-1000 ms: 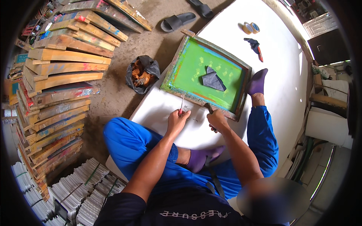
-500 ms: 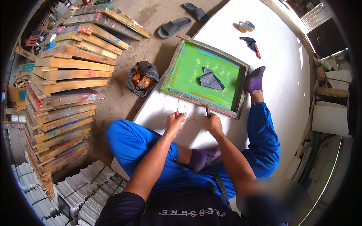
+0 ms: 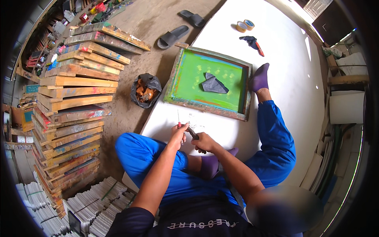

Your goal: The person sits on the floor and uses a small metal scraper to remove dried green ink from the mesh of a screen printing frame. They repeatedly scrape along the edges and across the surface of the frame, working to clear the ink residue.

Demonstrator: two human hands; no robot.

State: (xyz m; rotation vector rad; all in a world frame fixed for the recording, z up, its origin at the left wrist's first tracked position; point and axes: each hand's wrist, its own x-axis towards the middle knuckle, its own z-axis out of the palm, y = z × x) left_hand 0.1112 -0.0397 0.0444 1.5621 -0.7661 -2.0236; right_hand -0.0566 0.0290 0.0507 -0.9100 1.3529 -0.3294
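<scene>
Above the white surface, my left hand (image 3: 179, 136) is closed round a red-handled screwdriver (image 3: 179, 123), its thin metal shaft pointing away from me. My right hand (image 3: 204, 143) grips a dark hand tool (image 3: 192, 132), whose head reaches toward the left hand's fingers; its exact kind is unclear. Just beyond both hands lies a wooden-framed printing screen (image 3: 213, 108) with green mesh. A folded dark grey cloth (image 3: 215, 85) rests on the mesh. Small dark bits (image 3: 191, 117) are scattered between my hands and the frame's near edge.
Stacked wooden frames (image 3: 75, 103) rise at the left, with bundled white sheets (image 3: 94, 205) below. A black bag of brown scraps (image 3: 146, 91) stands beside the white surface (image 3: 284, 98). Farther off are tape rolls (image 3: 244, 26), an orange-handled tool with dark cloth (image 3: 254, 44) and black slippers (image 3: 172, 36).
My right hand has drawn back from the frame's near edge and moved left, bringing its dark tool up to the left hand. The left hand still grips the screwdriver. The view has shifted slightly.
</scene>
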